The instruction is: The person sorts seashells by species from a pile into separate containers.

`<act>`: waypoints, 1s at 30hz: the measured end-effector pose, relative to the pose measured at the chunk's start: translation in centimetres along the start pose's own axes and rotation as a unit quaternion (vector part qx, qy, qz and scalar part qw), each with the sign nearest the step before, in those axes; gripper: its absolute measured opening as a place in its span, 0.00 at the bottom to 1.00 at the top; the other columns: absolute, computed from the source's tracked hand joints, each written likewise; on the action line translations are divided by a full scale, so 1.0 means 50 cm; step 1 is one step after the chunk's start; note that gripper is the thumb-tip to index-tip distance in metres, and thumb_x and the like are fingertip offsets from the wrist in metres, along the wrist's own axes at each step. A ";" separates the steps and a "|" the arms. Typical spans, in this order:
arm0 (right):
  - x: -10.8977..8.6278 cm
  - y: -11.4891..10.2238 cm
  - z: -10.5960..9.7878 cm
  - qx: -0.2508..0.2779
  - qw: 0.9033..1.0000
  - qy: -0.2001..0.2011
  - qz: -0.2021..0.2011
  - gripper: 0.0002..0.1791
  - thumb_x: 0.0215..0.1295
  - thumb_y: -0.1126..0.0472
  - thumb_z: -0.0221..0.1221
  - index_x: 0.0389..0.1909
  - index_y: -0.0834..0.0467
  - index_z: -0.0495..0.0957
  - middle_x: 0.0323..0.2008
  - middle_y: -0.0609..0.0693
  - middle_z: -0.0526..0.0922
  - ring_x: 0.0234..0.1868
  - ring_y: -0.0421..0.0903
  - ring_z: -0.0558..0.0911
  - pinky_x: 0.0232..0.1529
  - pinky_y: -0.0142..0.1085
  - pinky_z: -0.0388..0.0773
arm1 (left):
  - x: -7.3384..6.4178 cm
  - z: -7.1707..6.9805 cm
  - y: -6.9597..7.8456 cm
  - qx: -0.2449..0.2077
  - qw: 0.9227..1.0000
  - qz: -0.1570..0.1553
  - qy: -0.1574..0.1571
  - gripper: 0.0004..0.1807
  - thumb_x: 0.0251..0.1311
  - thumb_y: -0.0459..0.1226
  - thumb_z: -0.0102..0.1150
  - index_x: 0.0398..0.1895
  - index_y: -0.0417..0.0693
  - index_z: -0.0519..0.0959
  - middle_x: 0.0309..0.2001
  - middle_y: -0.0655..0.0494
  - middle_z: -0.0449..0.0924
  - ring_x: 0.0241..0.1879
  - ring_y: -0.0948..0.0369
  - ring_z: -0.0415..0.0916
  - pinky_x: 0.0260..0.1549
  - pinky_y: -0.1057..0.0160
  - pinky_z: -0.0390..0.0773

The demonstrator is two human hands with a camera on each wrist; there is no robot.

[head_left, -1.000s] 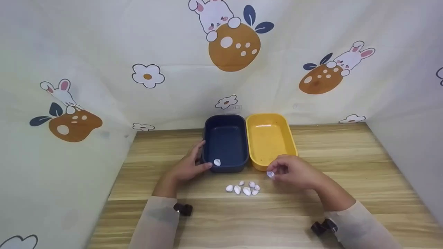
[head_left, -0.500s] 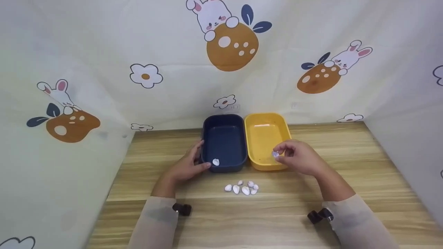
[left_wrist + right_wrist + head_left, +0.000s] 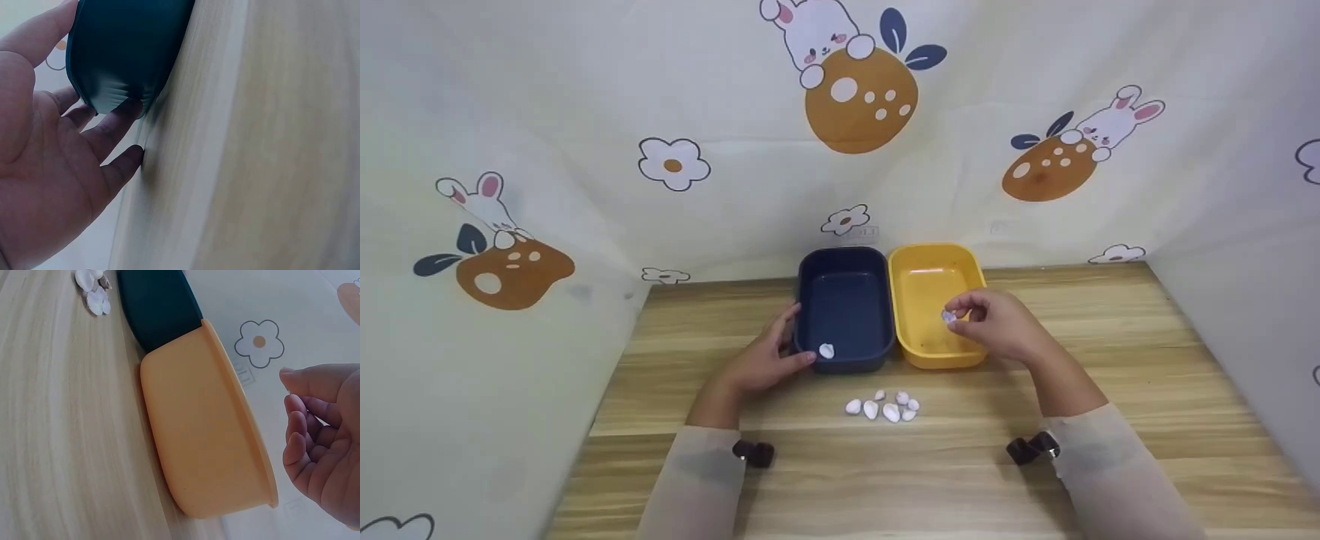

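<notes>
Over the yellow tub (image 3: 937, 361), my right hand (image 3: 997, 322) pinches a small whitish seashell (image 3: 949, 316) between thumb and fingertips. The right wrist view shows this hand (image 3: 320, 433) beyond the tub's rim, the shell mostly hidden by the fingers. My left hand (image 3: 761, 364) rests at the near left corner of the navy tub (image 3: 847, 367), thumb at the rim. In the left wrist view its fingers (image 3: 112, 126) lie spread along the tub's outer wall. One white shell (image 3: 826, 351) lies inside the navy tub at its near left corner.
Several white shells (image 3: 891, 412) lie in a loose group on the wooden table (image 3: 885, 480), in front of the tubs. The two tubs stand side by side against a wall covering (image 3: 750, 202) printed with rabbits and flowers.
My right hand has carried the pinched shell from the near edge of the yellow tub forward to over its inside. The left hand has stayed at the navy tub.
</notes>
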State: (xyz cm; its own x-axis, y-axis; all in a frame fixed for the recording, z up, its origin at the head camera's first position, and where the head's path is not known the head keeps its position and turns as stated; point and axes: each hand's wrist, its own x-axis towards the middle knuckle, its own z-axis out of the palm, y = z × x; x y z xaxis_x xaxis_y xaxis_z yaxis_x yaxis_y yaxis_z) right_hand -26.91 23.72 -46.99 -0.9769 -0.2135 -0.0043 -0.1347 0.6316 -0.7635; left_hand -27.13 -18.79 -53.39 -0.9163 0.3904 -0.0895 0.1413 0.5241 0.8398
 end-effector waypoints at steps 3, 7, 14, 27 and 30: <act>0.000 0.002 0.001 0.002 1.000 -0.002 0.001 0.14 0.67 0.57 0.72 0.51 0.56 0.88 0.42 0.51 0.85 0.38 0.45 0.76 0.36 0.31 0.75 | -0.001 0.000 -0.001 0.003 1.000 0.000 0.001 0.55 0.67 0.57 0.70 0.88 0.65 0.46 0.88 0.46 0.41 0.82 0.42 0.60 0.81 0.41 0.62; 0.000 0.003 0.003 0.001 1.000 -0.002 -0.001 0.15 0.67 0.55 0.73 0.51 0.56 0.88 0.42 0.51 0.84 0.38 0.46 0.76 0.36 0.31 0.74 | -0.003 -0.001 0.000 0.007 1.000 -0.007 0.000 0.56 0.66 0.59 0.70 0.88 0.67 0.45 0.88 0.45 0.43 0.82 0.43 0.61 0.82 0.40 0.61; 0.000 0.006 0.005 0.003 1.000 0.005 0.005 0.17 0.66 0.57 0.73 0.53 0.58 0.87 0.44 0.54 0.85 0.39 0.46 0.77 0.37 0.31 0.76 | -0.002 -0.001 0.001 0.015 1.000 -0.014 0.002 0.55 0.66 0.61 0.69 0.88 0.71 0.46 0.88 0.46 0.43 0.82 0.41 0.60 0.81 0.38 0.61; -0.016 -0.011 0.030 0.010 1.000 -0.011 -0.024 0.12 0.67 0.58 0.73 0.50 0.55 0.88 0.40 0.51 0.85 0.34 0.45 0.80 0.32 0.30 0.79 | -0.003 0.000 0.002 0.007 1.000 -0.005 0.001 0.56 0.67 0.60 0.69 0.89 0.66 0.45 0.89 0.46 0.40 0.84 0.40 0.55 0.82 0.40 0.59; -0.023 -0.014 0.040 0.012 0.999 -0.009 -0.039 0.12 0.67 0.57 0.73 0.49 0.55 0.88 0.38 0.50 0.86 0.34 0.45 0.79 0.33 0.29 0.77 | -0.002 0.000 0.005 0.008 1.000 0.003 0.002 0.56 0.67 0.58 0.69 0.89 0.61 0.46 0.89 0.47 0.38 0.85 0.40 0.53 0.82 0.39 0.59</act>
State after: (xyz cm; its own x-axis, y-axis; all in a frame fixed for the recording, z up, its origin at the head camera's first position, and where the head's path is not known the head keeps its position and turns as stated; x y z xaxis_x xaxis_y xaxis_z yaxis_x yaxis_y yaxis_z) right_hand -25.36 22.04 -47.72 -0.9603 -0.2751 0.0453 -0.2069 0.5943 -0.7772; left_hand -26.99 -18.71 -53.19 -0.9169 0.3904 -0.0827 0.1523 0.5338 0.8318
